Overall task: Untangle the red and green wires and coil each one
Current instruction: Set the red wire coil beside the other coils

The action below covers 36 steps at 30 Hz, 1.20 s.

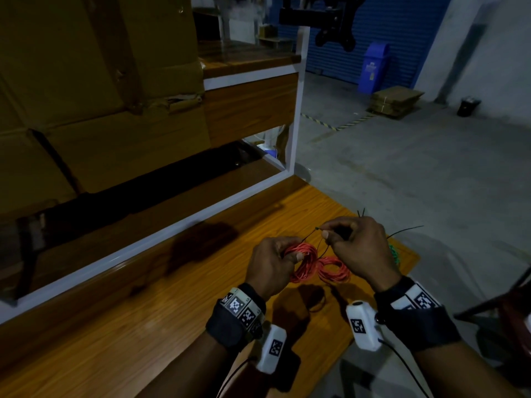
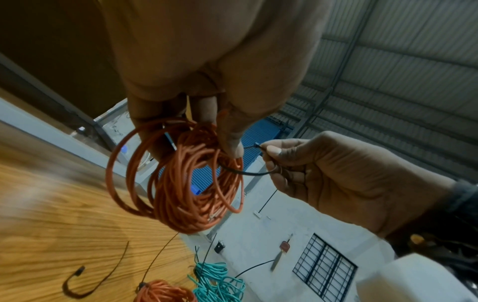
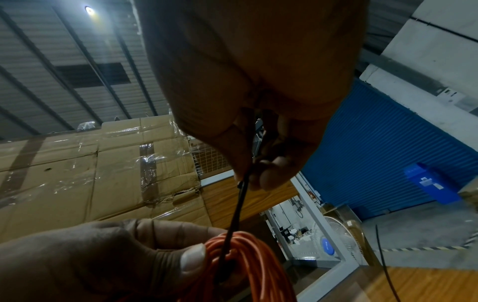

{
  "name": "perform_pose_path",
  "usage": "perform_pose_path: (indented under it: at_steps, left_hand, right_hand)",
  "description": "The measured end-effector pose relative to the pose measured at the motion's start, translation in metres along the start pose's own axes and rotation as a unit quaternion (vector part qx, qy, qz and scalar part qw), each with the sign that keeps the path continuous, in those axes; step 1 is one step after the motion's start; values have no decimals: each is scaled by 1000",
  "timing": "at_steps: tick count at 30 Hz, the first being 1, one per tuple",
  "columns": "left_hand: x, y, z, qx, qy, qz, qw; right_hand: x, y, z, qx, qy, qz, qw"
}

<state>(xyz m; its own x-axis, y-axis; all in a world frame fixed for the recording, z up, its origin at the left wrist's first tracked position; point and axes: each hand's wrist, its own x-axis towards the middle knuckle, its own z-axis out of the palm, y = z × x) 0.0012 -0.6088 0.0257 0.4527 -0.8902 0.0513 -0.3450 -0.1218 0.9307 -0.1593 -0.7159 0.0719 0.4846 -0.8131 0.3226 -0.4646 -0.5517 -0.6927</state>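
My left hand [image 1: 283, 258] grips a coil of red wire [image 1: 303, 264] above the wooden table [image 1: 143, 326]; the left wrist view shows the same red coil [image 2: 186, 183] hanging from my fingers. My right hand [image 1: 337, 235] pinches a black cable tie [image 1: 311, 234] looped round the coil, also seen as the black cable tie [image 3: 234, 214] running down to the red coil [image 3: 248, 257]. A second red coil [image 1: 334, 271] lies on the table below. The green wire [image 1: 394, 254], bundled, lies by the right table edge, mostly hidden behind my right hand; the green wire [image 2: 220, 284] shows more fully.
Loose black cable ties [image 1: 405, 229] lie near the table's right edge, and another loose tie [image 2: 95, 273] curls on the wood. Large cardboard boxes [image 1: 86, 96] and a wooden cabinet [image 1: 250, 107] stand behind the table. Concrete floor [image 1: 416, 168] lies to the right.
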Motion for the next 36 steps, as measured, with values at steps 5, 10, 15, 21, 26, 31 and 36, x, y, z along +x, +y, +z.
perform_pose_path:
  at_steps: [5, 10, 15, 21, 26, 31, 36]
  left_hand:
    - [-1, 2, -1, -1, -1, 2, 1000]
    - [-2, 7, -1, 5, -2, 7, 1000]
    - [-3, 10, -1, 13, -7, 11, 1000]
    - [-5, 12, -2, 42, -20, 16, 999]
    - [-5, 13, -2, 47, -15, 17, 999]
    - [-3, 12, -1, 59, -8, 1, 998]
    - [-3, 11, -2, 69, -5, -2, 998]
  right_hand:
    - [0, 0, 0, 15, 22, -2, 1000]
    - [0, 0, 3, 10, 26, -2, 1000]
    - [1, 0, 4, 9, 22, 0, 1000]
    - [3, 2, 5, 0, -1, 8, 1000]
    - [1, 3, 5, -4, -29, 8, 1000]
    - [0, 4, 7, -16, -18, 3, 1000]
    - [-1, 7, 8, -27, -12, -2, 1000]
